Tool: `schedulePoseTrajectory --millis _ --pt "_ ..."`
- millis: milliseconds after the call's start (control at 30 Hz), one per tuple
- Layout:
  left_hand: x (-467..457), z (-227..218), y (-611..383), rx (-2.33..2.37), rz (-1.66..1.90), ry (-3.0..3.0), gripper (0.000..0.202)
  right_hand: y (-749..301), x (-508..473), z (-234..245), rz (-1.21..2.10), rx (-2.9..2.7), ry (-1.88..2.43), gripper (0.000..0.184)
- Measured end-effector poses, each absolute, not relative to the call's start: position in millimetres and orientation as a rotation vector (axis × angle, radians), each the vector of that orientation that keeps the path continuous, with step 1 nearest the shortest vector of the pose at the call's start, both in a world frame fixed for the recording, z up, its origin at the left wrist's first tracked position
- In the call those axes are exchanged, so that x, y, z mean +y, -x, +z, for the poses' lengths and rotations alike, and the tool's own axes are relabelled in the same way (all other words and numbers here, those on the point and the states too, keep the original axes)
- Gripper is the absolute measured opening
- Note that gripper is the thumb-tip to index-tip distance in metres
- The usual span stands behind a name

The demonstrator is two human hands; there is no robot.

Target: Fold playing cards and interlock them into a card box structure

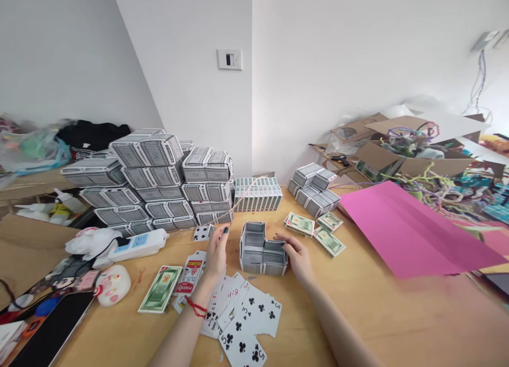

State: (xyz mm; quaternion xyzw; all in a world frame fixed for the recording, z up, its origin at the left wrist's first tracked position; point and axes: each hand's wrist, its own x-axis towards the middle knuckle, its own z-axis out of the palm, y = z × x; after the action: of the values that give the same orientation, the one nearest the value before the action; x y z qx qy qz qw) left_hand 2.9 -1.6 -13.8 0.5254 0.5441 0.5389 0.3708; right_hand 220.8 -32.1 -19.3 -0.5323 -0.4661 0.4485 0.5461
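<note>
A small L-shaped block folded from grey-backed playing cards [254, 261] sits on the table in front of me, its compartments facing up. My right hand [296, 254] is at its right side, with fingertips bent over the upper right edge. To the left of the block, apart from it, my left hand [217, 248] is raised with fingers extended and nothing visible in them. Loose playing cards [242, 324], face up, lie fanned below the block and partly under my left forearm. Beside that forearm are an opened red-and-white card box [192, 271] and a green card pack [161, 289].
Tall stacks of folded-card blocks [153, 176] stand at back left, and a smaller stack [314, 186] at back right. Between them is a row of card packs [258, 193]. Green packs [329, 241], pink paper [409, 229], a power strip [139, 244] and a phone [59, 330] surround the work area.
</note>
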Motion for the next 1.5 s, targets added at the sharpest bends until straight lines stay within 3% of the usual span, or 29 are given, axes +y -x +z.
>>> schedulePoseTrajectory --millis 233,400,533,700,1067,1333,1500 --pt "-11.0 -14.6 -17.6 1.020 1.250 -1.423 0.047 -221.0 -32.7 -25.5 0.946 -1.017 1.234 0.038" --pt "-11.0 -22.0 -21.7 1.069 1.195 -1.490 0.055 -215.8 -42.0 -27.6 0.901 -1.248 1.142 0.042" --pt "-11.4 -23.8 -21.3 1.172 1.245 -1.613 0.044 -211.3 -43.7 -30.3 0.775 -1.365 1.176 0.048" --pt "-15.1 -19.5 -24.4 1.337 1.323 -1.650 0.028 -213.5 -37.7 -38.1 0.694 -1.224 1.298 0.039" --pt "-15.1 -23.5 -35.9 1.596 1.487 -1.678 0.021 -216.5 -39.9 -34.4 0.873 -1.316 1.260 0.054" --pt "-50.6 -14.3 -11.6 1.766 1.233 -1.725 0.037 -216.5 -30.9 -46.1 0.792 -1.184 1.415 0.056" --pt "-113.0 -10.9 10.7 1.753 0.786 -2.199 0.041 -220.0 -32.1 -41.2 0.597 -1.109 1.512 0.058"
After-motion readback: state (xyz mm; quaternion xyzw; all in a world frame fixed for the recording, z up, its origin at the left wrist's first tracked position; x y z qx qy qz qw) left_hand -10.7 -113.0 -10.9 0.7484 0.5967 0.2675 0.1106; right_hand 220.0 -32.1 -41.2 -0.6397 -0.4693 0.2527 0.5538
